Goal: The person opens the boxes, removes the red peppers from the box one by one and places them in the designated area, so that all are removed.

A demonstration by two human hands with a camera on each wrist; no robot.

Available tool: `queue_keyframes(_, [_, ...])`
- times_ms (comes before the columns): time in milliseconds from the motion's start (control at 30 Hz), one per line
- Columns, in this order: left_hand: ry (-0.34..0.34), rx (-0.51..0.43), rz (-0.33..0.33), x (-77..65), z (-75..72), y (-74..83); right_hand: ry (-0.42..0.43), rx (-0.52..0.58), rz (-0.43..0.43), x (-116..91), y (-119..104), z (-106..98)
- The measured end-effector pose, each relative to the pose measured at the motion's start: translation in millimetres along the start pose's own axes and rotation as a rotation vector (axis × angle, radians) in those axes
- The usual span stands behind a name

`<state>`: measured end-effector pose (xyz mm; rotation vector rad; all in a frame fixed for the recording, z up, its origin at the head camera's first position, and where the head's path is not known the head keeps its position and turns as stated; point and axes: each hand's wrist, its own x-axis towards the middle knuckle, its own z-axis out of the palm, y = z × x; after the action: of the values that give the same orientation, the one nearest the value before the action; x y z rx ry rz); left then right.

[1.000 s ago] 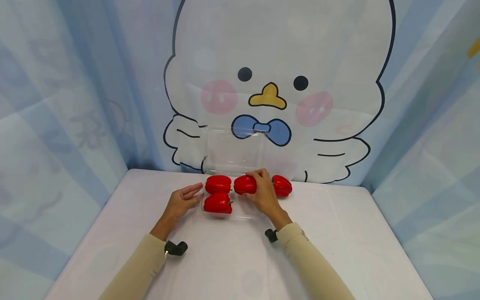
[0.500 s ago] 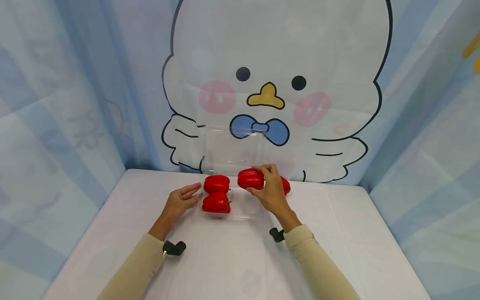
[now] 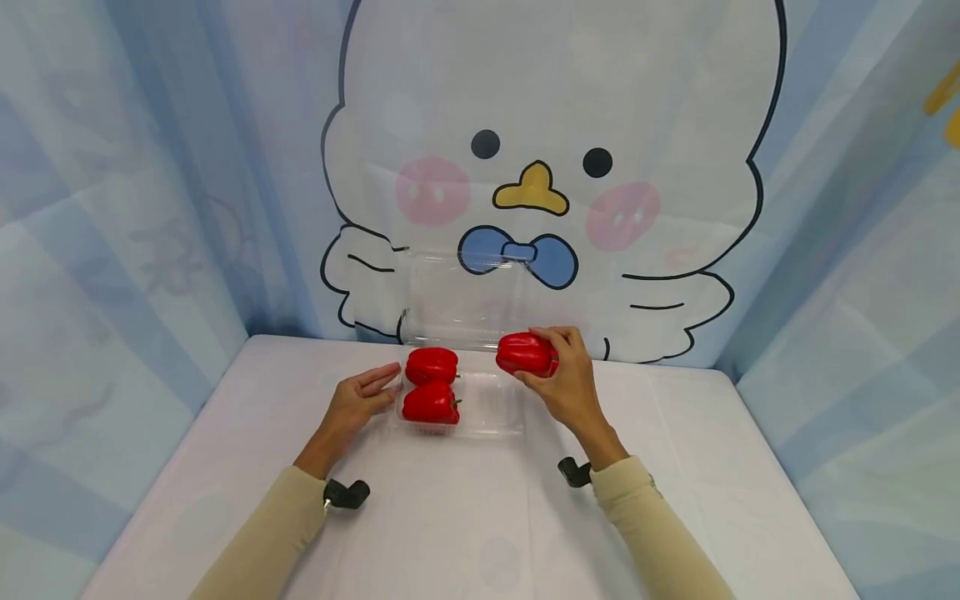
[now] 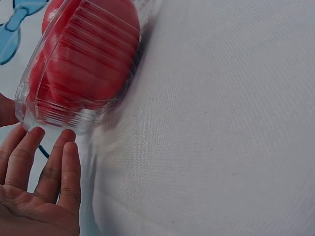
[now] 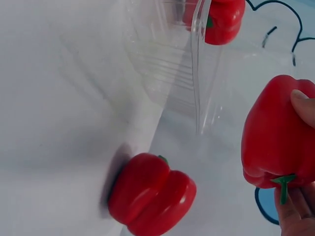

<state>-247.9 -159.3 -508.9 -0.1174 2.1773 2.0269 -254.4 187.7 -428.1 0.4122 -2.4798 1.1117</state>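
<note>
My right hand (image 3: 567,385) grips a red bell pepper (image 3: 522,353) between thumb and fingers, held above the back right of a clear plastic clamshell box (image 3: 491,404). In the right wrist view this pepper (image 5: 275,132) shows its green stem pointing down. Two more red bell peppers (image 3: 431,402) lie inside the box's left half, one behind the other. Straight fingers of my left hand (image 3: 352,408) rest at the box's left end, seen close up in the left wrist view. Another bell pepper (image 5: 152,194) lies on the table beside the box, mostly hidden behind my right hand in the head view.
The box's transparent lid (image 3: 465,304) stands up at the back, in front of a curtain (image 3: 675,208) printed with a cartoon bird. A white cloth covers the table (image 3: 442,517). Dark wrist cameras (image 3: 347,494) sit on both sleeves.
My right hand has lifted the bell pepper out of the box's back right part and carried it to the right. My left hand has stayed at the box's left end.
</note>
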Motion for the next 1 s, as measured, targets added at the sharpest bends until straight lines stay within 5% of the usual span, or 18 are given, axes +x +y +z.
queue_keyframes(500, [-0.006, -0.01, 0.009, -1.8, -0.5, 0.9, 0.048, -0.047, 0.107, -26, 26, -13])
queue_keyframes(1000, [-0.002, -0.013, 0.002, -1.4, -0.8, 1.8, -0.039, -0.097, 0.203, -52, 62, -11])
